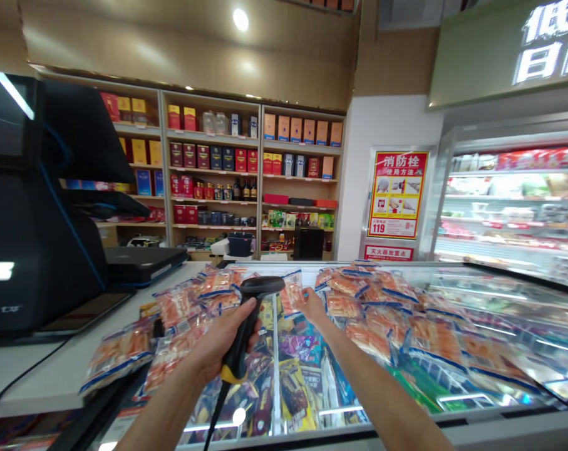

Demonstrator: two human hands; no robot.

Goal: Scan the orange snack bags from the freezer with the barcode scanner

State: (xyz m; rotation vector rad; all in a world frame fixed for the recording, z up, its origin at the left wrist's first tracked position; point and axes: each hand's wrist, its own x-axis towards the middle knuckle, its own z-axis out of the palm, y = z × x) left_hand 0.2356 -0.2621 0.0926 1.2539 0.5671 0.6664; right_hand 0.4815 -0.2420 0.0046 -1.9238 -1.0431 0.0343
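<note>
My left hand (225,338) is wrapped round the handle of a black and yellow barcode scanner (247,332), its head pointing forward and right, its cord hanging down. In front of it, my right hand (312,305) pinches the edge of a clear food packet (293,293) with orange-pink contents and a blue border. That packet is held up near the scanner head, apart from it. Similar packets (372,294) lie heaped on the freezer's glass top to the right. Another pile of the same packets (185,304) is on the left.
Under the glass of the chest freezer (312,432) lie colourful wrapped goods. A checkout terminal (39,207) stands on the white counter (34,376) at left, with a black cable. Shelves of boxed goods (213,160) line the back wall. A lit refrigerated case (513,200) is at right.
</note>
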